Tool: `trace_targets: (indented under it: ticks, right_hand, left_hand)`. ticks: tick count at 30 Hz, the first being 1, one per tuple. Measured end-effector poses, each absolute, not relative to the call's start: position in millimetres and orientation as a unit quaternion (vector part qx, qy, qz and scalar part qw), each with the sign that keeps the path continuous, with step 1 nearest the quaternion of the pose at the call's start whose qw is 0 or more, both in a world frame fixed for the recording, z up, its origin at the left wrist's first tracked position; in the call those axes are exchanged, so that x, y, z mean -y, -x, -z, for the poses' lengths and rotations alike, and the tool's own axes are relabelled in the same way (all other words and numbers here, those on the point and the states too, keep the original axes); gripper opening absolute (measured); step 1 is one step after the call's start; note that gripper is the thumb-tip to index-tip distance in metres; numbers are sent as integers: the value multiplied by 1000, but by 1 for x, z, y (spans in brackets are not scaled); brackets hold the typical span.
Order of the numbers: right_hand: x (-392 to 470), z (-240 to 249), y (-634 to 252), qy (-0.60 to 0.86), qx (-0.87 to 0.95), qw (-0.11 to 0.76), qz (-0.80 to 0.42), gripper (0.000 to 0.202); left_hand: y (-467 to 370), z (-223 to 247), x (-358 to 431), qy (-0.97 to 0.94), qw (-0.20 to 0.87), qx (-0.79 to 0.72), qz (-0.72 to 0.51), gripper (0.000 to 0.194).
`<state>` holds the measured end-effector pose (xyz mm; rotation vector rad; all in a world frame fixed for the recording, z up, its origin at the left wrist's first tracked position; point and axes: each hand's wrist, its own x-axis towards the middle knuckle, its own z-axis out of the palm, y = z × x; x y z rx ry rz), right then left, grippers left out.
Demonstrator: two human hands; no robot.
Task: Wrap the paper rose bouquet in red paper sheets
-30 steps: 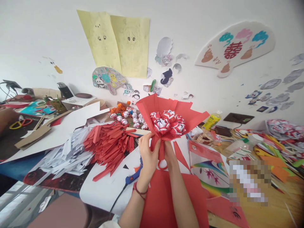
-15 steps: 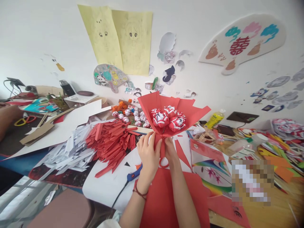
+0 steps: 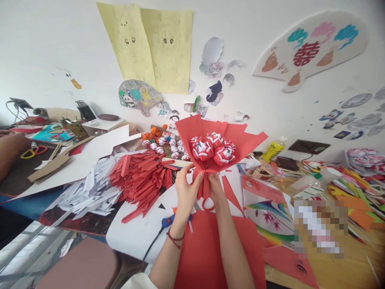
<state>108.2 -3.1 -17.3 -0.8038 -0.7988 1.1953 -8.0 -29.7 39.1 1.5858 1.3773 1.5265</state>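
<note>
A bouquet of red-and-white folded paper flowers [image 3: 225, 152] stands upright, wrapped in red paper [image 3: 246, 146] that flares out at the top. Its gathered neck is pinched from the left by my left hand [image 3: 185, 190], thumb toward the middle. My right hand [image 3: 215, 186] closes round the same neck from the right; its fingertips are partly hidden behind the paper. Below the neck show the red handle loops of scissors [image 3: 207, 204]. A blue glue gun [image 3: 168, 221] with a cord lies beside my left wrist. Under my forearms is a large red sheet [image 3: 201, 245].
Piles of red paper strips [image 3: 144, 180] and white paper strips [image 3: 90, 194] lie to the left. Small paper flowers [image 3: 173, 146] sit behind them. A yellow bottle [image 3: 273, 148] and coloured scraps [image 3: 357, 200] are at the right. Another person's arm [image 3: 10, 150] reaches in at far left.
My left hand has shifted slightly, its fingers now tucked more behind the neck of the wrapping. More of the glue gun shows beside my left wrist. The bouquet stays nearly in place.
</note>
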Motion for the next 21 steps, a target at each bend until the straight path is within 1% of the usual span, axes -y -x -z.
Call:
trace_targets:
  ticks: [2,5,10,15,18,21]
  right_hand:
    - [4,15,-108,376,368,669,-525,42]
    - [4,11,-107,409,404,655,-490,40]
    - [5,4,-107,431,430,666,-431,38]
    - [15,-12,-102,477,449,699,-287,24]
    - [24,-20,-99,484,485,691,-229,18]
    - [29,-25,-97,468,532,671,-217,16]
  left_hand:
    - [9,-39,26,-579,328,-494,-559,33]
    - [9,-39,25,-562,382,-470,-563,27]
    - [9,-37,23,-521,431,-426,-601,26]
    - [8,-33,20,-466,494,-380,-628,30]
    - [8,-32,21,-441,512,-367,-640,31]
    - [9,-33,21,-448,508,-368,-637,33]
